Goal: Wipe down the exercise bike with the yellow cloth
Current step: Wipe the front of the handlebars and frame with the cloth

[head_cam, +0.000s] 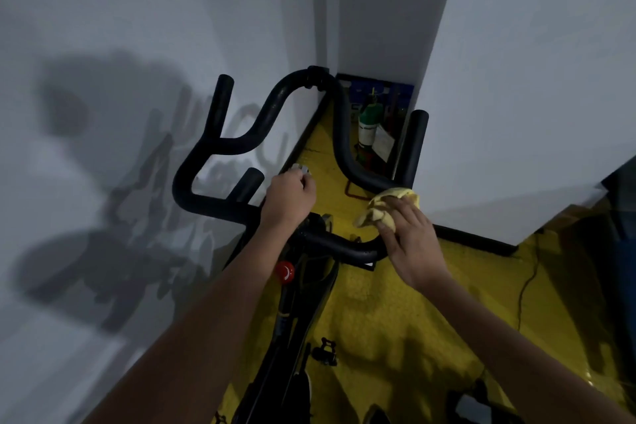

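Note:
The black exercise bike's handlebars (220, 144) curve out in front of me, with a red knob (285, 272) on the frame below and a pedal (325, 351) lower down. My right hand (411, 237) presses a crumpled yellow cloth (385, 206) against the right side of the handlebar. My left hand (289, 198) is closed near the handlebar centre, with a small grey object at its fingertips; what that object is stays unclear.
White walls close in on the left and right, meeting in a narrow corner ahead. A green and white bottle (368, 127) stands in that corner by blue items. The floor (395, 303) is yellow, with a black cable (526, 282) at right.

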{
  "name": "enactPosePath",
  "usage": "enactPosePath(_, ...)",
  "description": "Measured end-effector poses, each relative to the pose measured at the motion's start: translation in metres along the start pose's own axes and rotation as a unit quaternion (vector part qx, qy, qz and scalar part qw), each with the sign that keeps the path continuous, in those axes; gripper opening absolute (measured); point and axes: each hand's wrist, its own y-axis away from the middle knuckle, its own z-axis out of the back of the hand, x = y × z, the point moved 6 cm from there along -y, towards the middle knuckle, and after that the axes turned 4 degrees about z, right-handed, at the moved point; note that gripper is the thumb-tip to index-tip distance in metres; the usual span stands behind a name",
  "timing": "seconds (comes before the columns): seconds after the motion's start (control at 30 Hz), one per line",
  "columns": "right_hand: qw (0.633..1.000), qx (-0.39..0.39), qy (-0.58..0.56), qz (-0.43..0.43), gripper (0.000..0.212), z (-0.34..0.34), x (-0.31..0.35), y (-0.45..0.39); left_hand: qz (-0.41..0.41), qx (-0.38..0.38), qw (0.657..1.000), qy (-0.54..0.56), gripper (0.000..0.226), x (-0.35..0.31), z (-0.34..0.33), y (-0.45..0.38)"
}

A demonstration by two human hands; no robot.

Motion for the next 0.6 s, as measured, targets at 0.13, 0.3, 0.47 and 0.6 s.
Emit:
enactPosePath(0.13, 1.0, -0.01, -0.01, -0.024, 0.05, -0.006, 0.03, 0.026, -0.004, 0.004, 1.0, 0.005, 0.033, -0.001, 0.0, -0.001)
enactPosePath(0.3, 0.999, -0.008, -0.025, -0.046, 0.05, -0.021, 0.08, 0.03, -0.002, 0.004, 1.0, 0.008, 0.033, -0.002, -0.001, -0.001)
enactPosePath(0.47, 0.997, 0.026, -0.052, -0.042, 0.064, -0.032, 0.115, 0.01, -0.008, 0.0, 1.0, 0.018, 0.034, -0.002, 0.0, -0.001)
enactPosePath(0.6, 0.989, 0.049, -0.081, -0.112, 0.053, -0.021, 0.109, -0.016, -0.011, -0.01, 1.0, 0.013, 0.035, -0.003, -0.001, -0.003)
